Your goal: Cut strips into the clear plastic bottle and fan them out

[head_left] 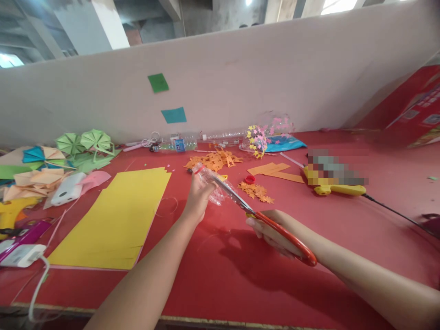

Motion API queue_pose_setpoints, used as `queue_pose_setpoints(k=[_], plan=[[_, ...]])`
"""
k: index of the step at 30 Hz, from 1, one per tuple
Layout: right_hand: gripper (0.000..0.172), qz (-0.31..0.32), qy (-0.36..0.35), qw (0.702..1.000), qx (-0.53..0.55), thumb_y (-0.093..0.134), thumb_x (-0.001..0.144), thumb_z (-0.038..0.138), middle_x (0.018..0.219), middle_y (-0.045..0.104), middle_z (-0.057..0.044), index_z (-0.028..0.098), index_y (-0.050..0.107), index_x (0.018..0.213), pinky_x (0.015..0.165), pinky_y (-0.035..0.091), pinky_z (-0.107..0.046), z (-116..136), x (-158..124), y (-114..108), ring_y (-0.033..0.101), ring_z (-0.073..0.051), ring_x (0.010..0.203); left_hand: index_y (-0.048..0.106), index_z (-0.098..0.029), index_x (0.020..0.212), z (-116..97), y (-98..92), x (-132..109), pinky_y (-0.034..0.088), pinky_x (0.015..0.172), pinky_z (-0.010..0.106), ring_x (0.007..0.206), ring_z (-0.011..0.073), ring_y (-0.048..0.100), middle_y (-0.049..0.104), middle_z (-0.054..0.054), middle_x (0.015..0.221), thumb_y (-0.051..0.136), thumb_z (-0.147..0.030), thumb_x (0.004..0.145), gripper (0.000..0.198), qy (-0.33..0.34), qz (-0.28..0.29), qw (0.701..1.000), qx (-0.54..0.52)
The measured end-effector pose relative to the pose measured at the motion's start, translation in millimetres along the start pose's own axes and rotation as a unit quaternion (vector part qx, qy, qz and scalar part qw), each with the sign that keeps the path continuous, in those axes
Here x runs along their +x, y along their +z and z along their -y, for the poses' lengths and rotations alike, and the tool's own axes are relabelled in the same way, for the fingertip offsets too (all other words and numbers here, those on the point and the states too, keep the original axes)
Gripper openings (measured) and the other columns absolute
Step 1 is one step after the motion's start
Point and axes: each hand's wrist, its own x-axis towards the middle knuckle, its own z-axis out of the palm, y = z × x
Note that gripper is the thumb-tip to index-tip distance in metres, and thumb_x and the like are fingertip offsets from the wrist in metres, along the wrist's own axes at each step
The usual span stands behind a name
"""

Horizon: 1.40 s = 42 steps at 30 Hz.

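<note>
A flat, smooth red worktop carries everything, with straight-edged sheets of matt yellow paper stacked unevenly on its left side. Long metal-bladed scissors with curved red handles are gripped in the right hand, whose fingers are wrapped around the handles. A thin, glossy, clear plastic bottle piece with a red neck ring is held above the worktop, the fingers of the left hand clamped on it. The blades are laid across the plastic near the left thumb; whether they bite cannot be told. Cutting seems to be the step in hand; a steady hold and a thumb kept clear of the edges appear called for. Beyond, small, pointed orange paper stars are heaped beside a round red plastic cap.
</note>
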Motion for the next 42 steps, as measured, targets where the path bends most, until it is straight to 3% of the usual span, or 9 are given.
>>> queue_pose_setpoints(k=[3, 7, 11, 19, 31, 42], plan=[[0.050, -0.023, 0.017, 1.000, 0.005, 0.056, 0.078, 0.065, 0.038, 0.036, 0.009, 0.021, 0.042, 0.060, 0.032, 0.028, -0.020, -1.8, 0.5, 1.3, 0.034, -0.006, 0.028, 0.052, -0.026, 0.103, -0.5, 0.7, -0.4, 0.041, 0.090, 0.034, 0.092, 0.0184, 0.059, 0.062, 0.000, 0.091, 0.071, -0.019, 0.065, 0.043, 0.002, 0.002, 1.000, -0.004], [0.055, 0.004, -0.031, 0.999, 0.038, 0.045, 0.080, 0.072, 0.037, 0.036, 0.009, 0.020, 0.045, 0.064, 0.037, 0.033, -0.022, -6.9, 0.9, 2.6, 0.034, -0.006, 0.029, 0.051, -0.026, 0.105, -2.2, 0.3, -0.3, 0.041, 0.091, 0.036, 0.095, 0.0195, 0.059, 0.063, 0.000, 0.092, 0.071, -0.018, 0.064, 0.047, 0.000, 0.005, 1.000, -0.015], [0.054, -0.001, -0.059, 0.997, 0.042, 0.047, 0.079, 0.072, 0.038, 0.037, 0.010, 0.020, 0.049, 0.067, 0.044, 0.038, -0.023, -9.5, -0.2, 2.6, 0.036, -0.007, 0.034, 0.050, -0.026, 0.101, -5.7, -0.8, 0.1, 0.041, 0.092, 0.036, 0.099, 0.0199, 0.059, 0.063, 0.000, 0.095, 0.072, -0.017, 0.062, 0.045, -0.004, 0.017, 1.000, -0.023], [0.055, 0.021, -0.077, 0.996, 0.036, 0.045, 0.081, 0.073, 0.044, 0.038, 0.009, 0.019, 0.050, 0.070, 0.047, 0.039, -0.023, -7.7, -4.1, -2.2, 0.038, -0.007, 0.037, 0.049, -0.024, 0.095, -8.8, 8.0, -5.5, 0.044, 0.082, 0.035, 0.081, 0.0180, 0.059, 0.061, -0.001, 0.081, 0.071, -0.018, 0.064, 0.039, 0.008, 0.062, 0.998, 0.006], [0.053, -0.003, -0.011, 1.000, 0.004, 0.051, 0.078, 0.070, 0.038, 0.038, 0.009, 0.021, 0.042, 0.063, 0.039, 0.034, -0.022, 2.5, -5.7, -1.1, 0.036, -0.006, 0.031, 0.048, -0.025, 0.097, -6.5, 8.2, -6.3, 0.042, 0.080, 0.034, 0.079, 0.0166, 0.057, 0.059, -0.002, 0.081, 0.067, -0.015, 0.064, 0.040, 0.012, 0.064, 0.998, 0.009], [0.051, -0.016, 0.001, 1.000, -0.010, 0.056, 0.079, 0.063, 0.037, 0.038, 0.008, 0.021, 0.039, 0.057, 0.032, 0.029, -0.019, -0.7, -2.0, -3.7, 0.038, -0.006, 0.028, 0.047, -0.024, 0.093, -3.7, 3.0, -1.8, 0.043, 0.076, 0.033, 0.079, 0.0167, 0.059, 0.059, -0.002, 0.082, 0.072, -0.021, 0.064, 0.039, 0.014, 0.084, 0.996, 0.012]])
